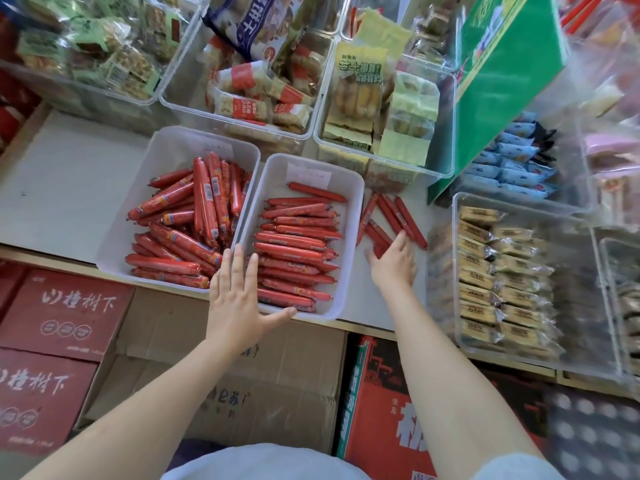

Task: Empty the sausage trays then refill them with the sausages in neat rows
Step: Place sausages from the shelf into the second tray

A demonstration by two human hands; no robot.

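Note:
Two white sausage trays stand side by side on the shelf. The left tray [114, 233] holds a loose jumble of thick red sausages [187, 220]. In the right tray [349, 258], thin red sausages [294, 251] lie stacked crosswise in a row. My left hand [239, 296] rests flat with fingers spread on the right tray's near left corner. Several loose thin sausages [391, 216] lie on the shelf right of that tray. My right hand [393, 259] is open, its fingers reaching onto the nearest of them; whether it grips one is hidden.
Clear bins of wrapped snacks [263, 91] line the back, and another clear bin of biscuits [502, 271] stands at the right. A green carton [502, 84] leans at the back right. Red and brown cardboard boxes [62, 317] sit below the shelf edge.

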